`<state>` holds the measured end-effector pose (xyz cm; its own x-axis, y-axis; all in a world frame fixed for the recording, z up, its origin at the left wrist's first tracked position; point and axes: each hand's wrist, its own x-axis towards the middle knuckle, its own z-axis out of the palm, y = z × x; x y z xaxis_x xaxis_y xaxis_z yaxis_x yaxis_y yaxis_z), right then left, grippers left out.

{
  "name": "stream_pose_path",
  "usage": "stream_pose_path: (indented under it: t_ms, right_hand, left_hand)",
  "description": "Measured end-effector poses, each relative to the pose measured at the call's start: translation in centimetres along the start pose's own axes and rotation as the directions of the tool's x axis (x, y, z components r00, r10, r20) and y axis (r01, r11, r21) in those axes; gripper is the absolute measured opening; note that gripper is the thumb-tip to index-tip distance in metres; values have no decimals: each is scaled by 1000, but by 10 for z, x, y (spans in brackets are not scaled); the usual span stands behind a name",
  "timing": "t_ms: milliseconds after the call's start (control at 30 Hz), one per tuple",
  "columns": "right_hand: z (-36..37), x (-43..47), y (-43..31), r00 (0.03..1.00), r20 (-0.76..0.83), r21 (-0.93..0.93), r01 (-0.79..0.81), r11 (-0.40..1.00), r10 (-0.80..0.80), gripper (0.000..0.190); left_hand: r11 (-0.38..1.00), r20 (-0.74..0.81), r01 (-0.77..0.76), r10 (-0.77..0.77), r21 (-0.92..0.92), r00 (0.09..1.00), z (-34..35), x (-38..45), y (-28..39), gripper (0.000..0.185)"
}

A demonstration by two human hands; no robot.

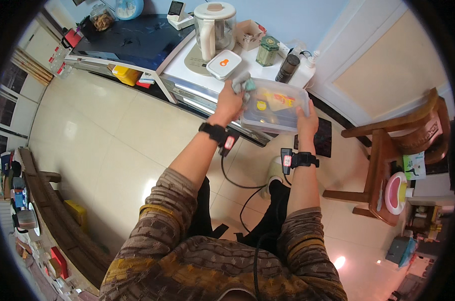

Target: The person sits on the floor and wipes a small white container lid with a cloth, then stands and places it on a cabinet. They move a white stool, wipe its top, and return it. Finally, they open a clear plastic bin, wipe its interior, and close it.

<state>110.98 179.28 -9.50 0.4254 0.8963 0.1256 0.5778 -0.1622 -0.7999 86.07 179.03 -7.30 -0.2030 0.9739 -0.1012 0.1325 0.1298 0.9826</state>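
A clear plastic food container with something yellow and red showing through it is held up in front of the cabinet. My right hand grips its near right side. At its left side, my left hand holds a crumpled grey and teal cloth against the container's edge. Whether the left fingers also support the container is hidden. Just beyond the cloth, a small white-lidded box with an orange mark rests on the white cabinet top.
An electric glass kettle, a green tin, an open carton, a black bottle and a white pump bottle crowd the cabinet top. Rightward stands a wooden chair. A long wooden bench runs along the left.
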Motion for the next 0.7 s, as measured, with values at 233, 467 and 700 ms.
stream_pose_path:
  t_ms: [233,467,700]
  right_hand:
    - [8,5,10,1000,-21,64,12,998,-10,58]
    - [11,32,46,948,270,581,-300,757,168,38]
    - [-10,17,8,976,216,825,-190,532,14,41]
  left_hand:
    - [964,24,-208,207,163,978,-16,-82,-27,30]
    - [777,107,285,-274,-561,956,-22,-56,-29,28]
    - [842,43,118,-113,-527,993,-9,-48,-17,37]
